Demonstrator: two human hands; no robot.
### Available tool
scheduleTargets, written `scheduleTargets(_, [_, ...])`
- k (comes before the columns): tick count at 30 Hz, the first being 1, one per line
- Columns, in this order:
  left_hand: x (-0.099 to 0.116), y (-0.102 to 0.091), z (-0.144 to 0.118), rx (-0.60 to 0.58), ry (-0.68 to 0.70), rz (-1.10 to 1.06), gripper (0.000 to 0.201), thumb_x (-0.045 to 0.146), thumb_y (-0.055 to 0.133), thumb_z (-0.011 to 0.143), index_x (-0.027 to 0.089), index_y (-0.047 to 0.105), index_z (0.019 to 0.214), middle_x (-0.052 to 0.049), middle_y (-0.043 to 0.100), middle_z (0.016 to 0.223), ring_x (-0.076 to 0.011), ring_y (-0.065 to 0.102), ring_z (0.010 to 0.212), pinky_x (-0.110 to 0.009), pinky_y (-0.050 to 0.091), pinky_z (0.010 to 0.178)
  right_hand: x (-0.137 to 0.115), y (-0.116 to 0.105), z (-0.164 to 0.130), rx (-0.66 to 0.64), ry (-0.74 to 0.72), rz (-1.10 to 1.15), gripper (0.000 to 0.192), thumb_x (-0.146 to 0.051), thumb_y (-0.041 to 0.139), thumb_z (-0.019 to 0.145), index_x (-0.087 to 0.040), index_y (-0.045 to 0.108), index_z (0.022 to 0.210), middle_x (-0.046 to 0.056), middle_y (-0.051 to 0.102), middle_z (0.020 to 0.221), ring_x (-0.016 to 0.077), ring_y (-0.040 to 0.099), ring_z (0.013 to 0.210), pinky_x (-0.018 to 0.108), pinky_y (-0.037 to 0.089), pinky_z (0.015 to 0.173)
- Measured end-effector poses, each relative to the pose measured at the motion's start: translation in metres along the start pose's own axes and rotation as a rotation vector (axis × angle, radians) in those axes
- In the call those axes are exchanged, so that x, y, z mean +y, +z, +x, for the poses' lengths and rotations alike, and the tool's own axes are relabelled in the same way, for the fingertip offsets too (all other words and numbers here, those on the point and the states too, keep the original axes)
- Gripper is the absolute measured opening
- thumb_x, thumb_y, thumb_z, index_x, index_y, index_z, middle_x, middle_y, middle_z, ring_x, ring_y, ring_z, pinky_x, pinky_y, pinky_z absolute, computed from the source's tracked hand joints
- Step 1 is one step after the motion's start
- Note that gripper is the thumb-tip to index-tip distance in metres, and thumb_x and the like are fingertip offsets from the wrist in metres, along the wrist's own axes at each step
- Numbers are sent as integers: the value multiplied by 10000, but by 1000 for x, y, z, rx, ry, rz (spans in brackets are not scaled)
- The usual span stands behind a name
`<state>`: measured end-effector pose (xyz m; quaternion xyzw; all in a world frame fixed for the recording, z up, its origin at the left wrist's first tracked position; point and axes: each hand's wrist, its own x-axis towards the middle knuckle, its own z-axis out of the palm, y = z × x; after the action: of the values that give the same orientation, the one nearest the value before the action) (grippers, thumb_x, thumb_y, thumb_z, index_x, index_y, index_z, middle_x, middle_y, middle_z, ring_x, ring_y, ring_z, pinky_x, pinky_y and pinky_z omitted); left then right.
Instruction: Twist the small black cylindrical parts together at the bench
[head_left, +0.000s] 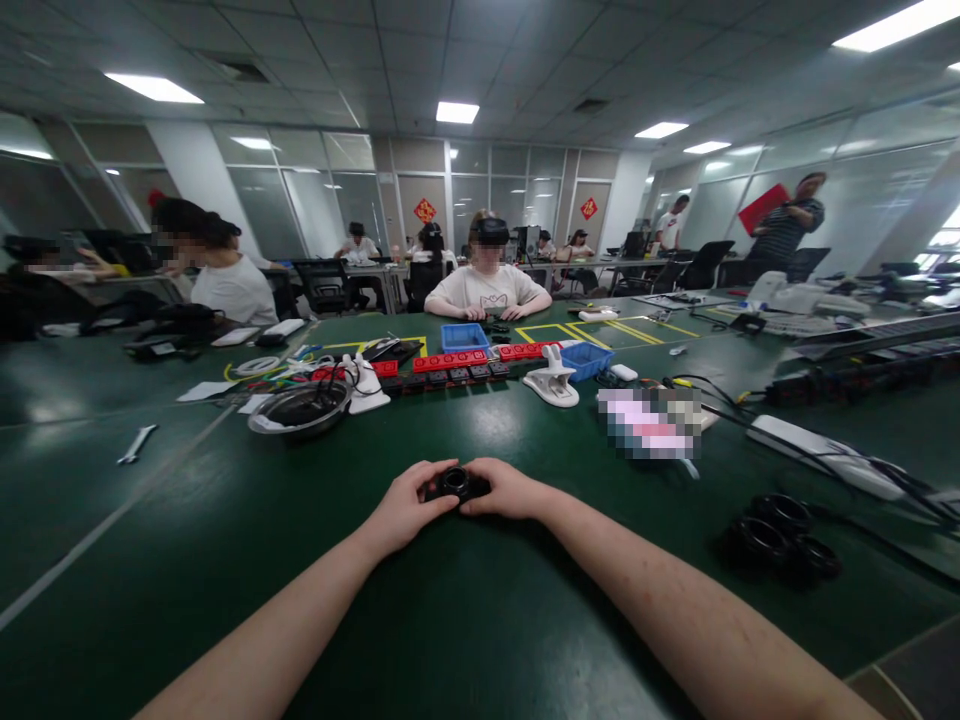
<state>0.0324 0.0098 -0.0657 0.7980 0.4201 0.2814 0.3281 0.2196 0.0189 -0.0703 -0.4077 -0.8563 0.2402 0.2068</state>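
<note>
My left hand [411, 503] and my right hand [504, 488] meet at the middle of the green table [450, 600]. Between them is a small black part with a round ring-like opening [455, 482] facing up. The fingers of each hand curl around one side of it, and both thumbs press at its near edge. It sits at or just above the tabletop; I cannot tell which. Its lower portion is covered by my fingers, and its exact kind is unclear.
Black ring-shaped parts [780, 535] lie at the right. Farther off are a metal bowl [300, 410], a red and black socket row [457, 372], a white clip stand [553, 385], blue baskets [463, 338], a power strip [825, 455] and a wrench [138, 444]. A person [487, 285] sits opposite.
</note>
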Motion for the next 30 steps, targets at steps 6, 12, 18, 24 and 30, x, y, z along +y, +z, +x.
scheduleTargets(6, [1,0,1,-8,-4,-10,419,309,559,705,237,480,1110,-15,479,856,-124,440,644,-213,341,552,2,2,0,3,-45,44,315,-240,673,627,-147,562,907,5,550,818,147,495,738,228,370,643])
scheduleTargets(12, [1,0,-1,-2,9,-15,395,293,561,705,243,492,1091,-13,490,870,-137,456,689,-218,346,573,2,-2,0,-24,-52,69,306,-217,655,647,-146,565,931,16,550,859,157,498,780,248,377,692])
scheduleTargets(18, [0,0,1,-4,17,-33,383,276,569,699,236,504,1074,-10,490,858,-139,464,700,-216,354,575,3,-2,1,-48,-33,125,257,-174,648,648,-128,566,887,10,548,826,143,497,747,233,375,662])
scheduleTargets(24, [1,1,2,15,-5,-29,369,254,591,674,203,529,1034,-6,482,788,-132,454,665,-220,357,571,5,3,1,-39,59,215,272,-182,668,618,-131,545,856,-21,525,739,111,474,658,197,344,565])
scheduleTargets(30, [5,11,0,160,-107,40,369,315,646,607,162,540,925,-21,517,816,-149,475,647,-249,379,568,3,10,3,70,176,7,389,-386,709,521,-151,486,735,-34,476,674,105,426,597,189,278,490])
